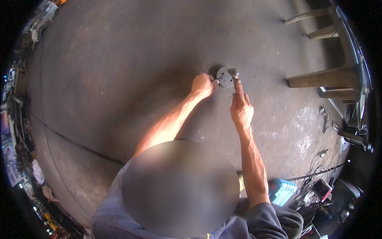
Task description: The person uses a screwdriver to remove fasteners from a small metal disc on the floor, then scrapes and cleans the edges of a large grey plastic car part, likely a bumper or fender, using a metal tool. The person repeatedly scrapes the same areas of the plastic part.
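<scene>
A round grey metal disc (226, 83) with several small dark holes lies on the floor in front of me. My left hand (203, 85) is closed at the disc's left edge, pinching a slim metal punch (222, 78) that slants over the disc's face. From the right, my right hand (242, 110) grips a hammer, its index finger stretched along the handle. The dark hammer head (232, 72) is over the disc's upper right part, near the punch's far end. Whether it touches the punch I cannot tell. My fingers hide most of the hammer handle.
Wooden legs of a bench (324, 79) stand on the right. A blue case (282, 191) and tangled cables (312, 181) lie at the lower right. Assorted clutter lines the left edge, with a white crumpled bag (38, 172). A dark groove (79, 141) crosses the concrete floor (119, 59).
</scene>
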The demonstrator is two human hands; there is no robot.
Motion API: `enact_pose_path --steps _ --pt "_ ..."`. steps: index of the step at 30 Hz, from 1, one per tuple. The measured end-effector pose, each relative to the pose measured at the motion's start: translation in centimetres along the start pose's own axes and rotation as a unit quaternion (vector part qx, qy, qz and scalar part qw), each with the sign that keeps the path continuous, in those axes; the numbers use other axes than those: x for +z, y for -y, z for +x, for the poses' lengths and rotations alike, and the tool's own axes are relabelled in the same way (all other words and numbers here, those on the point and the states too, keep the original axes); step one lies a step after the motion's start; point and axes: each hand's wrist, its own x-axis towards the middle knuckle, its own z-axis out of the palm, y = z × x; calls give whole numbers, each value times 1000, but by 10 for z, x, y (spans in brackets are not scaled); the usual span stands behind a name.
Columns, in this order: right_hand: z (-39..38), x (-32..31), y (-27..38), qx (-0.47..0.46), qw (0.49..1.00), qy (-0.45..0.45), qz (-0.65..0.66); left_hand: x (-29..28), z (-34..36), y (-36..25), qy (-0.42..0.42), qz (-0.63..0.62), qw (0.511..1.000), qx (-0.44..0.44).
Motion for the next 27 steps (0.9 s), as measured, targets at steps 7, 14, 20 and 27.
enact_pose_path --steps 7,14,20,27 --pt "-4 7 1 -24 1000 -2 6 2 -17 2 -29 -25 999 -18" --pt "6 10 -2 -32 999 -15 -16 9 -8 9 -55 -54 997 3" --pt "13 9 -8 -7 1000 -21 -19 10 -3 3 -41 -23 999 8" --pt "8 10 -4 -8 999 20 -29 7 -6 1 -41 -10 999 -2"
